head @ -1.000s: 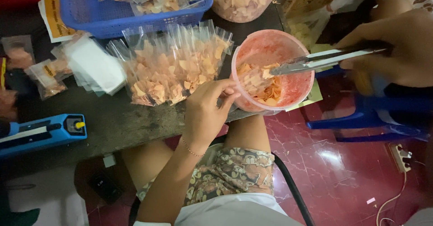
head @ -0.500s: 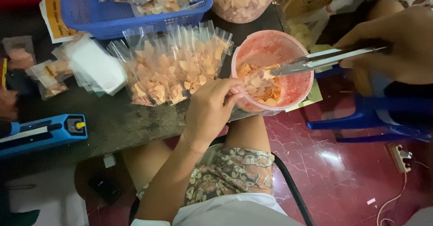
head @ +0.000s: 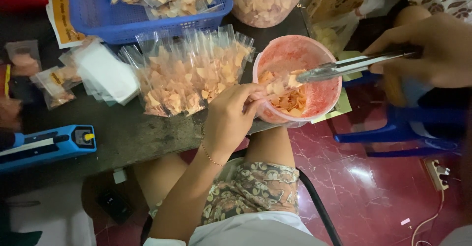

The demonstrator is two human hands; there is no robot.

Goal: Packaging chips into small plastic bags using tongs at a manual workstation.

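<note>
My left hand grips the near rim of a pink plastic tub that holds orange chips. The fingers seem to pinch a small clear bag at the rim; I cannot tell for sure. My right hand holds metal tongs whose tips reach into the tub over the chips. A row of filled clear chip bags lies on the dark table just left of the tub.
A blue basket with chip bags sits at the back, a large clear bag of chips beside it. A blue heat sealer lies at the left. White bags, a blue stool and red tiled floor.
The tongs have shifted slightly inside the tub. My left hand stays at the rim, its fingers curled a little tighter.
</note>
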